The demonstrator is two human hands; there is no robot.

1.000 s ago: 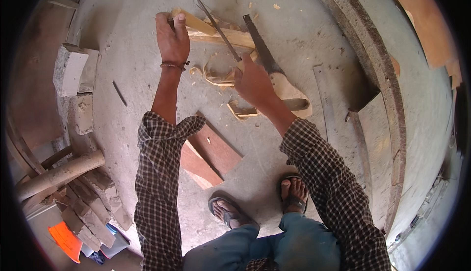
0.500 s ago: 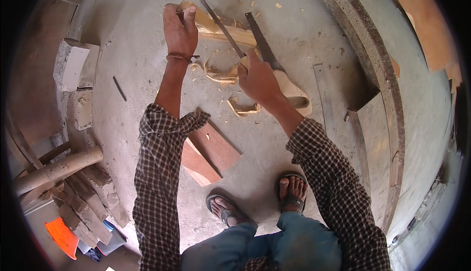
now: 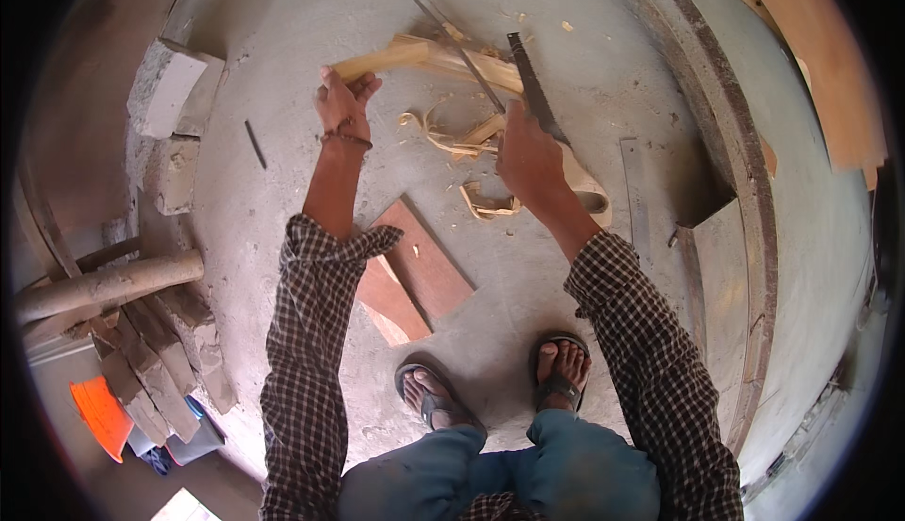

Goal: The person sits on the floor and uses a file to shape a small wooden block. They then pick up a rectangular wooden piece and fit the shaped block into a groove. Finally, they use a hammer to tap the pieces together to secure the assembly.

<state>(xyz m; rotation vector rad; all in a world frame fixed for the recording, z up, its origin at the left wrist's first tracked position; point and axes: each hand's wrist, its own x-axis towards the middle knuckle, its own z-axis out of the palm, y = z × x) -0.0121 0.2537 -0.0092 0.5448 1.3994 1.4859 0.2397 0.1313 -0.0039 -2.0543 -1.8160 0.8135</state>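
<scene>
My left hand (image 3: 346, 106) is closed around the near-left end of a pale strip of wood (image 3: 388, 59), thumb and fingers at its edge. The strip's far end rests on or just above another pale wood piece (image 3: 476, 66) on the floor. In my right hand (image 3: 533, 155) is a long, thin, tapered metal tool (image 3: 454, 48) that looks like a file; it points up and to the left, crossing over the wood. A handsaw (image 3: 534, 87) lies just beyond that hand, its wooden handle (image 3: 586, 187) partly behind my wrist. Curled wood shavings (image 3: 451, 142) lie between my hands.
Reddish-brown boards (image 3: 424, 262) lie before my sandalled feet. A metal ruler (image 3: 635, 191) and a long curved beam (image 3: 749, 172) are at the right. Bricks (image 3: 174, 177), a round pole (image 3: 113, 285) and stacked wood blocks (image 3: 156, 361) stand left, near a thin dark rod (image 3: 255, 144).
My left hand has come nearer and rolled over, turning the wood strip to lie more crosswise. My right hand still holds the file-like tool. The whole view has shifted slightly.
</scene>
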